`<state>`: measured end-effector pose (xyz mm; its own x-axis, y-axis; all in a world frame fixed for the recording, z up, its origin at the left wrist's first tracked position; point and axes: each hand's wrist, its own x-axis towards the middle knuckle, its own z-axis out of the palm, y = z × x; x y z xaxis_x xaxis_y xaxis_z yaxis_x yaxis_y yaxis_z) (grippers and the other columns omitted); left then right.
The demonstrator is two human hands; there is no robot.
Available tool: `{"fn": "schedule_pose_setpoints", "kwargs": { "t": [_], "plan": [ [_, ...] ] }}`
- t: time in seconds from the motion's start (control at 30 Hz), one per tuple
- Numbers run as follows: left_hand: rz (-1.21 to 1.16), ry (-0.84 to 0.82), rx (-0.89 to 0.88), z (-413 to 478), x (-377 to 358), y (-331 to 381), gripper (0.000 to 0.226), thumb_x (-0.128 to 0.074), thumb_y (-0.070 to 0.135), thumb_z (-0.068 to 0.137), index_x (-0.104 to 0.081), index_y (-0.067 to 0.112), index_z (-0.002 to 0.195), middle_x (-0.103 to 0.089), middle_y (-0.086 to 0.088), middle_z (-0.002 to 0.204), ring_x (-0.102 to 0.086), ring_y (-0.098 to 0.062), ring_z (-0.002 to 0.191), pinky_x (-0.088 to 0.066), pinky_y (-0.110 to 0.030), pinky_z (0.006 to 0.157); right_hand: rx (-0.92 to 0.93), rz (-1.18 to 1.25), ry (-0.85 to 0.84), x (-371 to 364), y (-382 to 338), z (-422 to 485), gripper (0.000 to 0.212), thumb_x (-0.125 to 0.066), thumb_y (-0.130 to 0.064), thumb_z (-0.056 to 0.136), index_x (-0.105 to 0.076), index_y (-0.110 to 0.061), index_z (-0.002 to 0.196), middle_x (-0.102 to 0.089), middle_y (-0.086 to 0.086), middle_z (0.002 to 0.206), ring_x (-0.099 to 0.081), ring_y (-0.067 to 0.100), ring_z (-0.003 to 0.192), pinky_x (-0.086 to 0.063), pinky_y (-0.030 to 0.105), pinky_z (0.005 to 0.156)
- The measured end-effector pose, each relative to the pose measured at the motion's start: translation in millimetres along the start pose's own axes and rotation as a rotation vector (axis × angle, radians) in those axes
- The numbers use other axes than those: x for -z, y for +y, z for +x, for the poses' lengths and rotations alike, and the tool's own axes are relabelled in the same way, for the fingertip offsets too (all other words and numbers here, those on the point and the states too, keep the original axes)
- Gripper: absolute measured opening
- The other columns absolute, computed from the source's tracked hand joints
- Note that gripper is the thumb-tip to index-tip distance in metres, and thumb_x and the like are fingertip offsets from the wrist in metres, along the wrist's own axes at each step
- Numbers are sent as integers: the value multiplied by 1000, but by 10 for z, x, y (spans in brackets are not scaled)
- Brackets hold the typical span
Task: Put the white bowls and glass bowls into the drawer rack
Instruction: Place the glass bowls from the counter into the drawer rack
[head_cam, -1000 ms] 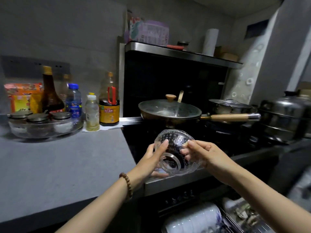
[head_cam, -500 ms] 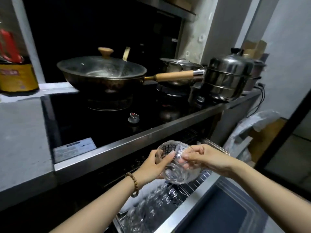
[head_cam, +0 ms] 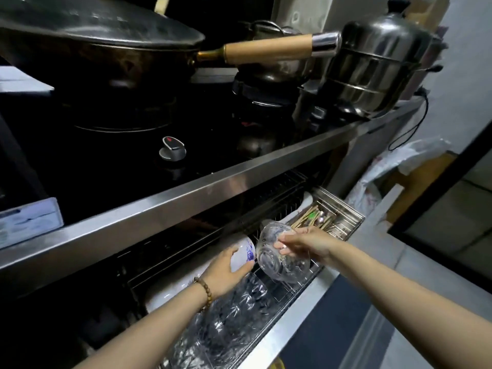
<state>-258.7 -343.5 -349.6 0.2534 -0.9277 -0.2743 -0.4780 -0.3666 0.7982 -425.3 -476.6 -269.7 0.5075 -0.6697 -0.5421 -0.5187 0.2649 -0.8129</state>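
Observation:
My right hand (head_cam: 306,245) grips a patterned glass bowl (head_cam: 277,259) by its rim, tilted on its side just above the wire drawer rack (head_cam: 298,284). My left hand (head_cam: 223,272) curls round a white bowl with blue markings (head_cam: 243,255) that stands on edge in the rack, right beside the glass bowl. Several glass bowls (head_cam: 229,312) stand in a row in the rack's near part, in front of my left wrist. More white bowls (head_cam: 170,291) line up behind my left hand, partly hidden by my arm.
The steel counter edge (head_cam: 186,193) overhangs the open drawer. Above sit a lidded wok (head_cam: 101,49) with a wooden handle (head_cam: 269,47), a stove knob (head_cam: 172,148) and a steel steamer pot (head_cam: 372,67). A cutlery basket with chopsticks (head_cam: 327,217) fills the drawer's far end.
The view dropped from the stove to the open drawer. Both hands lowered the glass bowl to the rack; my left hand let go of it and took hold of the white bowl.

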Motion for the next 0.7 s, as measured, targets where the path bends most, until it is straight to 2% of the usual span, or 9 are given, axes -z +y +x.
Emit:
{"fn": "schedule_pose_setpoints", "kwargs": {
  "t": [0.1,0.2,0.4,0.5,0.6,0.7],
  "plan": [
    [218,-30,-9,88,-92,-197,78,-45,61,86,-23,17,146,-23,-3,155,-18,-20,143,-18,-32,117,-103,-58,0,35,108,272,10,-67,-14,84,-69,-8,76,-68,5,70,-56,14,57,-52,20,52],
    [337,-73,-21,164,-171,-311,84,-41,68,83,-16,22,148,-13,-1,158,-4,-22,146,-7,-38,118,-199,-141,-19,39,218,499,20,-64,-21,86,-65,-2,93,-63,4,72,-55,15,60,-51,24,59],
    [471,-105,-51,317,-334,-485,94,-38,77,76,-7,28,149,2,6,159,12,-19,145,14,-40,114,-395,-241,-98,0,341,825,22,-52,-23,94,-55,-5,82,-54,3,73,-49,13,59,-45,24,60],
    [486,-91,-72,363,-381,-565,94,-36,78,76,-7,27,149,2,6,159,16,-19,144,17,-39,112,-412,-277,-134,-56,387,919,21,-48,-23,96,-56,-4,91,-54,3,73,-50,13,60,-46,24,64],
    [500,-78,-94,372,-404,-611,95,-36,78,75,-7,27,149,3,7,159,17,-19,144,18,-38,111,-407,-298,-131,-98,420,970,23,-50,-24,95,-56,-7,83,-55,2,72,-51,12,58,-46,23,61],
    [507,-70,-104,368,-410,-628,94,-36,78,76,-7,26,149,4,7,159,18,-18,144,18,-39,114,-415,-290,-124,-134,429,992,19,-51,-22,95,-58,-6,88,-57,4,74,-52,14,61,-46,25,63]
  ]
}}
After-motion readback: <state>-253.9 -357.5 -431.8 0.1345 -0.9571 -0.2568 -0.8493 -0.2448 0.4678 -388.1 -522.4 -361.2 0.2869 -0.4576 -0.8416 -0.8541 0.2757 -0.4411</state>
